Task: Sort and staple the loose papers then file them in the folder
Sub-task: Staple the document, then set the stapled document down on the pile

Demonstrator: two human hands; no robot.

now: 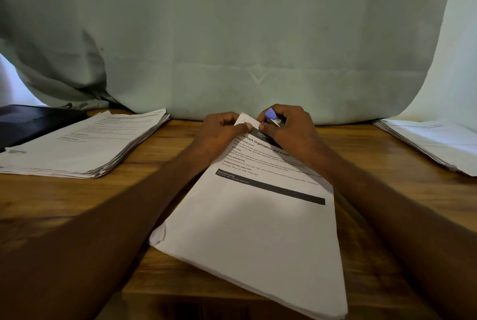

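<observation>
1. The top sheet of the paper bundle (258, 216) carries a bold title, partly covered, reading "Rack Organization and Insole".
2. Its small headings read "TASK GOAL", "TASK DESCRIPTION", "GENERALIZATION DIRECTION".
3. Its dark band reads "REQUIRED NOTES".

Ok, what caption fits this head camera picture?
Two hands staple papers: left hand pinches the corner, right hand grips the stapler.

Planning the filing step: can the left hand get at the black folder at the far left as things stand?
Probably not right away. The left hand pinches the top corner of the white printed paper set, and the thick white paper stack lies between it and the black folder. Freed, it could likely reach over.
</observation>
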